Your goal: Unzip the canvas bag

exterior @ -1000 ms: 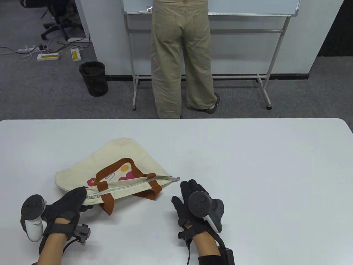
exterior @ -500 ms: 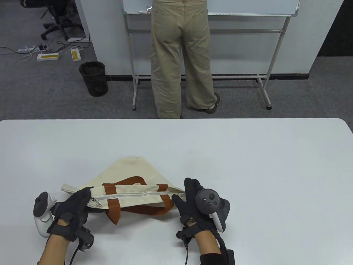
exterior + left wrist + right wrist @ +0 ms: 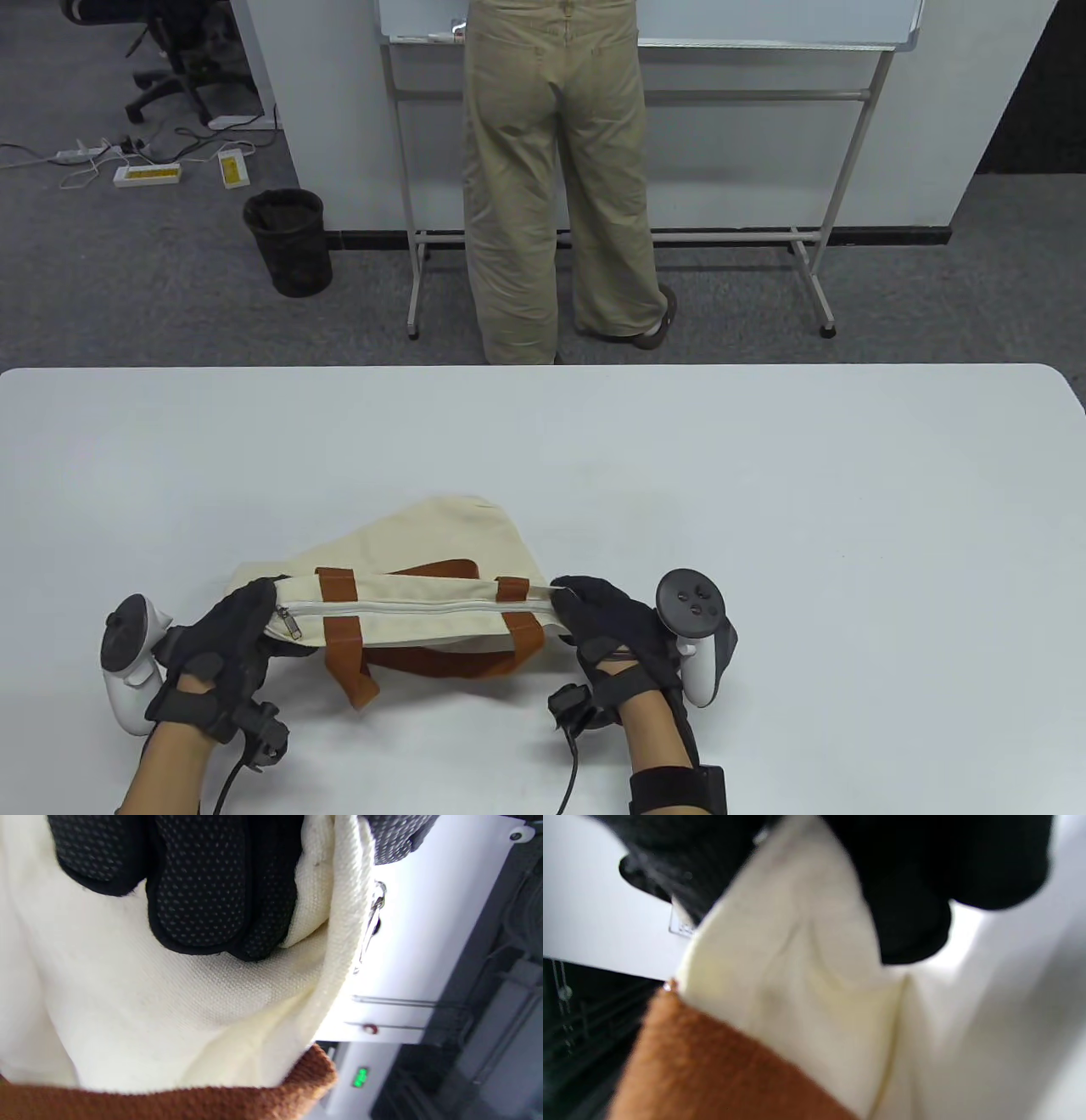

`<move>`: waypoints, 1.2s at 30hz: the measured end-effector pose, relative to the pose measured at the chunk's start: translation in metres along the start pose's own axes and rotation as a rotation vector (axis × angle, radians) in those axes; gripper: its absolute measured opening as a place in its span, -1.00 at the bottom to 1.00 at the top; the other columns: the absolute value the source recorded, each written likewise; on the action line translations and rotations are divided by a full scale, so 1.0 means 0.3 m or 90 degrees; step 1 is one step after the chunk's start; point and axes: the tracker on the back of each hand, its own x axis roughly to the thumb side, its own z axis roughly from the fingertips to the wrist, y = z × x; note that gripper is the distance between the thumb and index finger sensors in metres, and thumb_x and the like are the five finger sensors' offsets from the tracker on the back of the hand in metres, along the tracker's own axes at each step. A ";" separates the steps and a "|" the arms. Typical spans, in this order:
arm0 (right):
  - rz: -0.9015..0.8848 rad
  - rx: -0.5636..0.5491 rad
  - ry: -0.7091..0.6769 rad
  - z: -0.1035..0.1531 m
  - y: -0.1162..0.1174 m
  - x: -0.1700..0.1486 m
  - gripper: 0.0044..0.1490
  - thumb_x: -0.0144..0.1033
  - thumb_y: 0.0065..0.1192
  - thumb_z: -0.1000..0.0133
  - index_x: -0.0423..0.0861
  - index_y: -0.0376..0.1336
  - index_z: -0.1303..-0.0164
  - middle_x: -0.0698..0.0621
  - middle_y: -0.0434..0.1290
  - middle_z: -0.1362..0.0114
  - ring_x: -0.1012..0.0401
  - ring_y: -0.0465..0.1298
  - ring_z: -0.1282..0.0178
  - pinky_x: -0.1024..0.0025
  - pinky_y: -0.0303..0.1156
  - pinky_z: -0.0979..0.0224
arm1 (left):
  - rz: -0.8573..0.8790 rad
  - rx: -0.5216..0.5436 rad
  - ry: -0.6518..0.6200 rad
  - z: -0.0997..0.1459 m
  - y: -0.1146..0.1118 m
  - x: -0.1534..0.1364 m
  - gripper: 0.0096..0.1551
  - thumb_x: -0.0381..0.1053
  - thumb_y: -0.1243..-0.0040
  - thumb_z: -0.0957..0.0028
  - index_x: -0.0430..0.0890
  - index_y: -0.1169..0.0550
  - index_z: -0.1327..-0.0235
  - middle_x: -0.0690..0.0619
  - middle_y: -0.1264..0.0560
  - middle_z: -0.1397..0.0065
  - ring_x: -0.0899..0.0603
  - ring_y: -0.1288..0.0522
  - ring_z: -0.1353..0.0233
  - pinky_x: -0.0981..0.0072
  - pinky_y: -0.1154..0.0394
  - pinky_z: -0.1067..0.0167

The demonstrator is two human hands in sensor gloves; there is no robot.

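A cream canvas bag (image 3: 424, 615) with brown handles (image 3: 339, 645) is held up near the table's front edge. Its white zipper (image 3: 407, 606) runs along the top and is closed, with the metal pull (image 3: 293, 624) hanging at the left end. My left hand (image 3: 233, 632) grips the bag's left end beside the pull; the left wrist view shows its fingers (image 3: 199, 882) on the cloth (image 3: 127, 1005) and the pull (image 3: 373, 916). My right hand (image 3: 607, 624) grips the bag's right end; the right wrist view shows blurred cream cloth (image 3: 797, 984) under its fingers (image 3: 908, 899).
The white table (image 3: 764, 509) stretches far and right of the bag. Beyond it a person in khaki trousers (image 3: 551, 187) stands at a whiteboard stand (image 3: 823, 255). A black bin (image 3: 288, 242) stands on the floor at the left.
The bag was pulled toward the front edge and turned zipper-up. My right hand moved from the table onto the bag's right end and now grips it. My left hand kept its hold.
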 end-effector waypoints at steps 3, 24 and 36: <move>-0.074 0.010 -0.003 -0.007 -0.011 -0.008 -0.41 -0.16 0.39 0.05 -0.26 0.48 -0.06 -0.22 0.62 -0.01 -0.05 0.63 0.25 -0.04 0.47 0.14 | -0.013 0.017 0.026 0.003 0.008 -0.015 -0.48 0.23 -0.05 -0.08 -0.12 -0.63 0.02 -0.09 -0.72 0.08 -0.11 -0.69 0.13 -0.04 -0.53 0.01; 0.049 -0.018 -0.003 -0.001 -0.050 0.000 -0.35 -0.05 0.30 0.00 -0.32 0.49 -0.01 -0.18 0.65 0.13 0.02 0.64 0.39 -0.01 0.49 0.21 | -0.021 0.036 0.070 -0.002 -0.014 -0.059 -0.48 0.22 -0.05 -0.08 -0.13 -0.61 -0.01 -0.10 -0.71 0.04 -0.14 -0.69 0.10 -0.06 -0.52 -0.01; 0.354 -0.170 -0.163 0.072 -0.029 0.193 -0.19 -0.09 0.46 0.04 -0.24 0.32 -0.35 -0.28 0.42 -0.39 -0.26 0.45 -0.38 -0.28 0.21 -0.41 | -0.008 0.048 0.064 -0.004 -0.029 -0.057 -0.48 0.23 -0.05 -0.09 -0.12 -0.62 -0.01 -0.08 -0.72 0.05 -0.12 -0.70 0.10 -0.04 -0.54 0.00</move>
